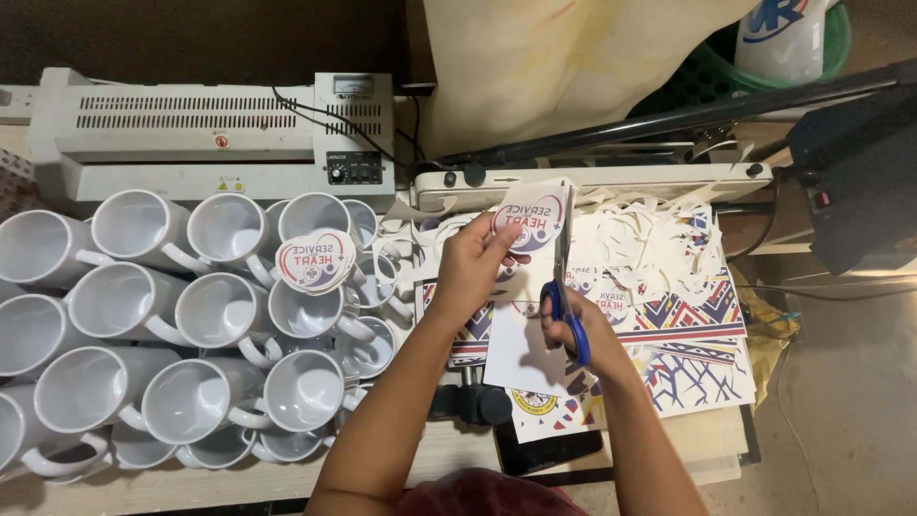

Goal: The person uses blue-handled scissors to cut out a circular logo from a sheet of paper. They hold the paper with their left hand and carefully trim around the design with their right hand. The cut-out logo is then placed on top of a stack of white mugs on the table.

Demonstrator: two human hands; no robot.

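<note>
The left hand (475,256) pinched the printed sheet (528,222) up off the clutter so the blue-handled scissors (564,287), gripped through their loops by the right hand (583,334), could trim round its heart design. White mugs (191,325) crowded the left; paper scraps (650,234) hemmed the right.

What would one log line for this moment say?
left hand: holds printed sheet | right hand: blue-handled scissors cutting sheet | beside: white mugs, cut sticker stack
</note>
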